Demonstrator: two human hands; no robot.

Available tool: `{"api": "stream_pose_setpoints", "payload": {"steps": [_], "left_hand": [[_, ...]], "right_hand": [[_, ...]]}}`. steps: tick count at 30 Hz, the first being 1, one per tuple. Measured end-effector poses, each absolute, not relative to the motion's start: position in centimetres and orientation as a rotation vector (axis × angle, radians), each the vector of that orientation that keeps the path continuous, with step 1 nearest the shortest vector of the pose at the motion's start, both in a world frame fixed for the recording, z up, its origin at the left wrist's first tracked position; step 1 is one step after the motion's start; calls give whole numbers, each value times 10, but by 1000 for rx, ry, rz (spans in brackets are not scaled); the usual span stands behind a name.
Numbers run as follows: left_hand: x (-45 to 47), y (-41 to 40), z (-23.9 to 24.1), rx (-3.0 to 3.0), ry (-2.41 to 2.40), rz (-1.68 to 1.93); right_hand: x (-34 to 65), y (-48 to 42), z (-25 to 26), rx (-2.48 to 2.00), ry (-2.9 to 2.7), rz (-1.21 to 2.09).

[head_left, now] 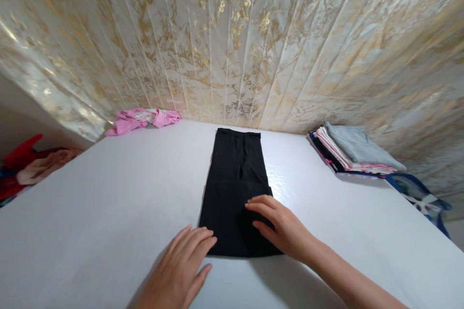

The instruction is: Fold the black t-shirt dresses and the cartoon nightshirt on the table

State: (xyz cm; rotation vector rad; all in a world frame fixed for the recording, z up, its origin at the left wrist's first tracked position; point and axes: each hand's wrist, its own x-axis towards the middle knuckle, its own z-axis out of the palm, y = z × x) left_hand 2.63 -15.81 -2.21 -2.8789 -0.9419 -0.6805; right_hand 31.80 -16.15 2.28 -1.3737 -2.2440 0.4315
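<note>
A black folded garment (237,164), perhaps trousers, lies lengthwise on the white table, its waistband edge at the far end. Its near part is doubled back, with a fold line across the middle. At the garment's lower left corner is my left hand (184,260), fingers stretched out and fingertips on or just over the fabric. Over the lower right part, my right hand (279,222) hovers or rests lightly with fingers apart. Neither hand grips anything. Whether the right fingertips touch the cloth, I cannot tell.
The white table (145,193) meets a gold-patterned curtain (232,48) at the back. A pink garment (145,119) lies crumpled at the far left. A stack of folded clothes (355,149) stands at the right, beside a blue-edged mesh item (420,198). Red and peach clothes (36,166) lie beyond the left edge.
</note>
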Motion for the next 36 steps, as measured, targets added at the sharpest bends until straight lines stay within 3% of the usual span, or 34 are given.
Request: {"api": "stream_pose_setpoints", "payload": {"steps": [6,12,21,31,36], "left_hand": [[17,-147,-27,-2928,-1053,-760],[24,-147,-30,-2898,-1106,-781],[21,-139,-31,-2797,-1054,-906],[27,-124,-22,-2925,-1025,-980],[14,-128,-21,-3017,-942,-972]], "right_hand": [[341,-224,-4,-1503,-2233,397],[334,-218,-20,-1481,-2184,132],[338,-219,-16,-1533,-2191,72],[334,-215,-9,-1566,-2097,290],[341,-228,11,-1492,-2010,592]]}}
